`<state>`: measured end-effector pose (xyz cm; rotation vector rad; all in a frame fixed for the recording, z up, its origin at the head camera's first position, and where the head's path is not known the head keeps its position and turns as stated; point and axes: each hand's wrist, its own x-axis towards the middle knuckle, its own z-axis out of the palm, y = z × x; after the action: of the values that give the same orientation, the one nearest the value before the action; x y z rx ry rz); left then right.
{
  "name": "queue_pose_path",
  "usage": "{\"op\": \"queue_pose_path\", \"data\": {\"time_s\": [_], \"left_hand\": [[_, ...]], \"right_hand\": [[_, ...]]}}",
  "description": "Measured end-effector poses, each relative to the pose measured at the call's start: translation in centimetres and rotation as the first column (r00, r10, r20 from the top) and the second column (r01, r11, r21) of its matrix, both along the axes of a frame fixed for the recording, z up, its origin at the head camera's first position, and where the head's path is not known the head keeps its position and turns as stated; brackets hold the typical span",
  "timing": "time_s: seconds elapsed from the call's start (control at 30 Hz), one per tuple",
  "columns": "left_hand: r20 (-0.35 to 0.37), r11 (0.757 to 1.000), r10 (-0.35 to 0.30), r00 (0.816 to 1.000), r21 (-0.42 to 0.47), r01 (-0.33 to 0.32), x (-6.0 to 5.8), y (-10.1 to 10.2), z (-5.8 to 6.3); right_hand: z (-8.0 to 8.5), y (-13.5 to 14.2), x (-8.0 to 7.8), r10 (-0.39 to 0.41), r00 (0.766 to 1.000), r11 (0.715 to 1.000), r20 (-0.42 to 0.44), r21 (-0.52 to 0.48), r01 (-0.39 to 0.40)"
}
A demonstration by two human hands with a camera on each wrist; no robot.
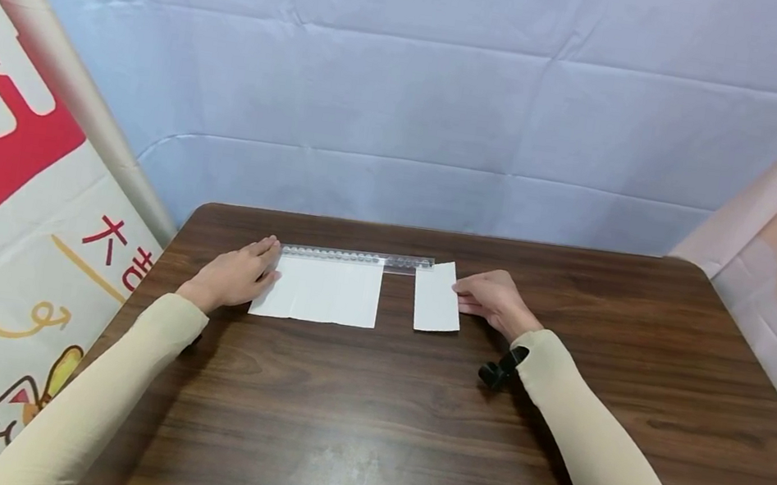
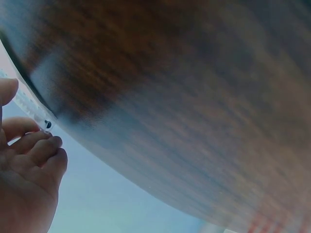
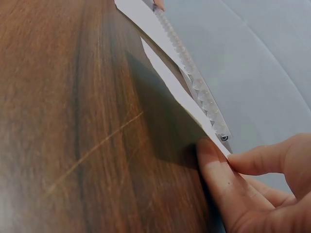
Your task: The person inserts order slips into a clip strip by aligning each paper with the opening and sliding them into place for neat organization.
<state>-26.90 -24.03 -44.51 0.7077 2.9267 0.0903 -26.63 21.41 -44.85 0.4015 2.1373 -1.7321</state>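
Note:
In the head view a wide white sheet of paper (image 1: pixel 329 292) lies on the table, with a clear ruler (image 1: pixel 334 255) along its far edge. My left hand (image 1: pixel 235 275) rests at the left end of both, its thumb on the sheet; in the left wrist view its fingers (image 2: pixel 41 150) touch the ruler's end. With thumb and fingers, my right hand (image 1: pixel 496 299) pinches the right edge of a smaller white piece of paper (image 1: pixel 437 299). That piece is tilted up off the table in the right wrist view, beside the ruler's right end. A gap separates the two papers.
The dark wooden table (image 1: pixel 351 403) has a rounded far edge close behind the ruler. A pale cloth (image 1: pixel 409 96) hangs beyond it. Printed banners (image 1: pixel 19 166) stand at left and right. A black strap (image 1: pixel 505 368) is on my right wrist.

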Motion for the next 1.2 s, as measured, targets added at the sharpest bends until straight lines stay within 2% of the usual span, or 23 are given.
{"op": "queue_pose_path", "data": {"time_s": [0.2,0.7,1.2], "left_hand": [[0.001,1.000,0.003,1.000,0.006,-0.003,0.0,0.0,-0.1],[-0.023,0.999,0.044,0.999,0.005,-0.044,3.8,1.1,0.3],[-0.017,0.998,0.065,0.998,-0.011,-0.065,5.0,1.6,1.6]], "right_hand": [[-0.2,-0.2,-0.2,0.014,1.000,1.000,-0.018,0.000,-0.014],[0.1,-0.3,1.6,0.078,0.996,0.997,-0.031,-0.014,-0.079],[0.7,-0.7,2.2,0.094,0.995,0.995,-0.017,-0.033,-0.095]]}}
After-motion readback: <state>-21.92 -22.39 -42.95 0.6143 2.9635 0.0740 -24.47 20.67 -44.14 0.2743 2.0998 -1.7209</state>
